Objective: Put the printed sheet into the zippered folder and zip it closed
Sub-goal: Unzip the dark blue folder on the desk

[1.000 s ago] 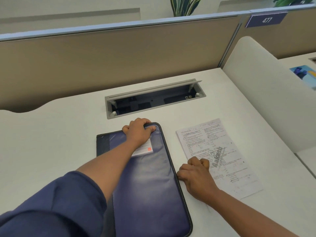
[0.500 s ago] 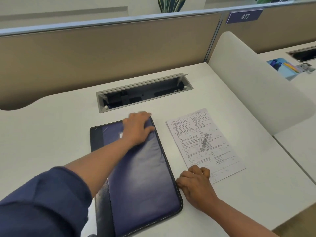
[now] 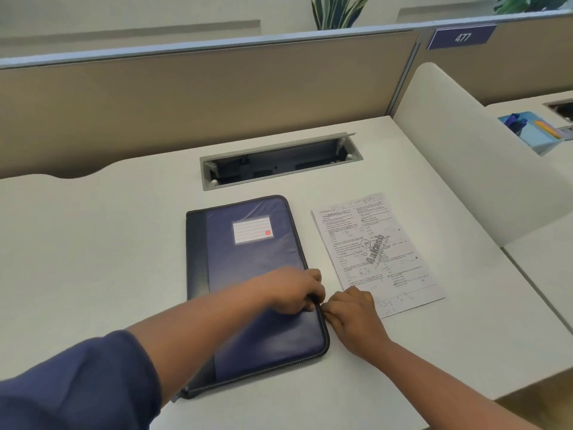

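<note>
A dark blue zippered folder (image 3: 248,268) with a white label lies flat and closed on the white desk. To its right lies the printed sheet (image 3: 375,249), flat on the desk. My left hand (image 3: 291,288) rests on the folder's right edge with its fingers curled over the zipper line. My right hand (image 3: 353,315) sits just beside it, fingertips at the same edge, its heel near the sheet's lower left corner. What the fingers pinch is hidden.
A grey cable box (image 3: 279,161) with its lid open is sunk into the desk (image 3: 93,259) behind the folder. A tan partition (image 3: 186,103) closes the back, a white divider (image 3: 465,150) the right side. The desk's front edge runs near my right forearm.
My left hand has slid from the folder's far corner down its right edge to meet my right hand. The label is now uncovered. My right hand has barely moved.
</note>
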The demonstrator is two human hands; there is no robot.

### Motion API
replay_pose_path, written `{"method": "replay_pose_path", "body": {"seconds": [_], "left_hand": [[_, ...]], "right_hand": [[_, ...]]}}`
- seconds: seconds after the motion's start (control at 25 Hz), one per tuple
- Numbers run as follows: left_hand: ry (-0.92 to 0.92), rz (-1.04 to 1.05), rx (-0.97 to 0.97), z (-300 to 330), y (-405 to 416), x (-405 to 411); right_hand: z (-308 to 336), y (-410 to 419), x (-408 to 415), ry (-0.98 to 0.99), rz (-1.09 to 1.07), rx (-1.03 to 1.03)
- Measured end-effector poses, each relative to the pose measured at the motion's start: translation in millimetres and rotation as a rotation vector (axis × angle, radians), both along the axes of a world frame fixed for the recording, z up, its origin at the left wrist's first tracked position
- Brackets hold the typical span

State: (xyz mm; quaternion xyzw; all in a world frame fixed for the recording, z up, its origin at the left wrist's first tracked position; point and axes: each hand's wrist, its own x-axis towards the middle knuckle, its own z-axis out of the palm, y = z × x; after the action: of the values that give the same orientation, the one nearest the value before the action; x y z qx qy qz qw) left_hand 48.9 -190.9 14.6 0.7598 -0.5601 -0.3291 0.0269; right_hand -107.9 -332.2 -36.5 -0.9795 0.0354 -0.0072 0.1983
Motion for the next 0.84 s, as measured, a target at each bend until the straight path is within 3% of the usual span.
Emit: {"method": "replay_pose_path", "body": {"seconds": [0.48,0.84], "left_hand": [[0.074,0.175,-0.071,1.5,-9.0,4.1],[0.058,0.254,-0.113,-7.7,-3.5,-9.0]], "right_hand": [[-19.2,35.4,-72.2,-0.125,-0.066,0.162],[-21.1,96.0,-77.0,-0.125,0.026,0.075]]}}
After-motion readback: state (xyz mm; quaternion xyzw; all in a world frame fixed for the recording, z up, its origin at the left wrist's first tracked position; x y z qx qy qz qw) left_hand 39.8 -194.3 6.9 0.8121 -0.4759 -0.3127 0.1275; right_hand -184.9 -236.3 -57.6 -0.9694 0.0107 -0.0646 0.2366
